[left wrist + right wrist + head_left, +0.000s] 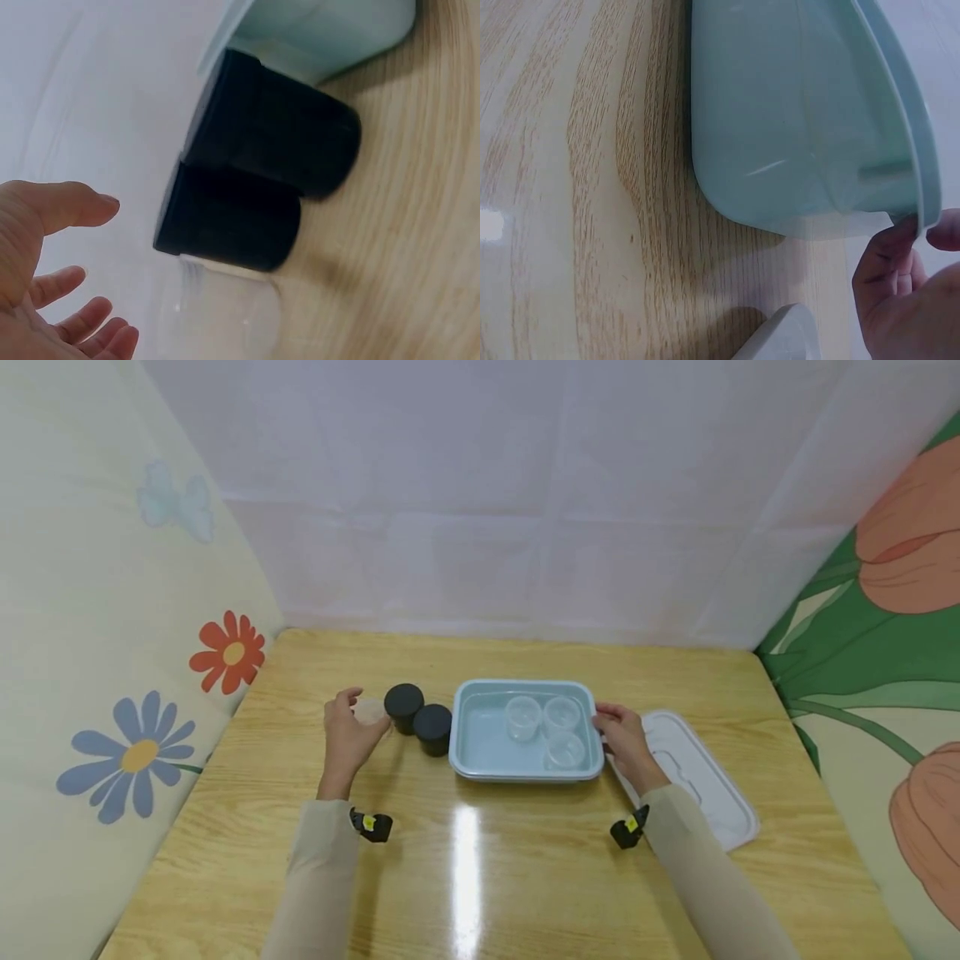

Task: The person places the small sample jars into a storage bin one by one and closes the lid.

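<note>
On the table stands a light-blue plastic tub (480, 735) holding three clear round jars (561, 714). My right hand (624, 739) pinches the tub's right rim, thumb on one side and fingers beneath in the right wrist view. Left of the tub, two black-lidded dark jars (432, 727) stand side by side. Beside them is a clear jar (225, 311), faint in the head view. The left hand (351, 735) is spread around that clear jar; in the left wrist view a gap shows between its fingers (82, 206) and the jar.
A white lid (693, 768) lies on the wooden table (540, 877) right of the tub, partly under the right forearm. A pale cloth (480, 510) hangs behind the table. Printed floral cloths flank both sides.
</note>
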Tool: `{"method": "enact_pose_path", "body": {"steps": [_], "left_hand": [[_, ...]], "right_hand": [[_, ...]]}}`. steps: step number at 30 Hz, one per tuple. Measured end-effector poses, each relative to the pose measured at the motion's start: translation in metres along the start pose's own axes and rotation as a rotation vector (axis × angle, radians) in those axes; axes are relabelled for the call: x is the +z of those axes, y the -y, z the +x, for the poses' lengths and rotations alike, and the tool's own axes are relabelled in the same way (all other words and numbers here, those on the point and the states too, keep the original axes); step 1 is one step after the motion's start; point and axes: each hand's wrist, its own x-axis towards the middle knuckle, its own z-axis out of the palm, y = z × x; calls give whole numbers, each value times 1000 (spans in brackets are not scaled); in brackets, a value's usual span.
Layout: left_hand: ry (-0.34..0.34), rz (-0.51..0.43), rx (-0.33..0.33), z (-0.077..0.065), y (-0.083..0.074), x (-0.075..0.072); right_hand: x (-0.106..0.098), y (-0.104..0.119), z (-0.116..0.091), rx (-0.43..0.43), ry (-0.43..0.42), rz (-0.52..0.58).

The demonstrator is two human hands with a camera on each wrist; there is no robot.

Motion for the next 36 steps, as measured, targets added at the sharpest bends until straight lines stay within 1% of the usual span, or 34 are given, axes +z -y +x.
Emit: {"method": "enact_pose_path", "body": {"steps": [3,7,13,17,20,23,28,33,36], "left_hand": [[5,12,-35,3,7,0],[29,37,-76,5,13,2],[37,58,-102,10,21,4],[30,71,-120,14,30,5],[18,57,-134,16,37,6],[8,20,-131,16,44,9],[-13,-19,-99,20,52,13],[-22,-33,-94,22,56,16],[-14,-48,-97,23,57,16]], "right_hand": [[0,0,0,2,-2,0],[1,0,1,5,-10,-3],[1,2,1,8,-17,2],[1,2,2,12,-22,2],[2,1,3,17,-26,1],[2,-1,3,14,-30,3],[3,-1,3,0,-35,7],[2,-1,2,-9,-32,7],[2,-1,2,-14,-33,7]]}}
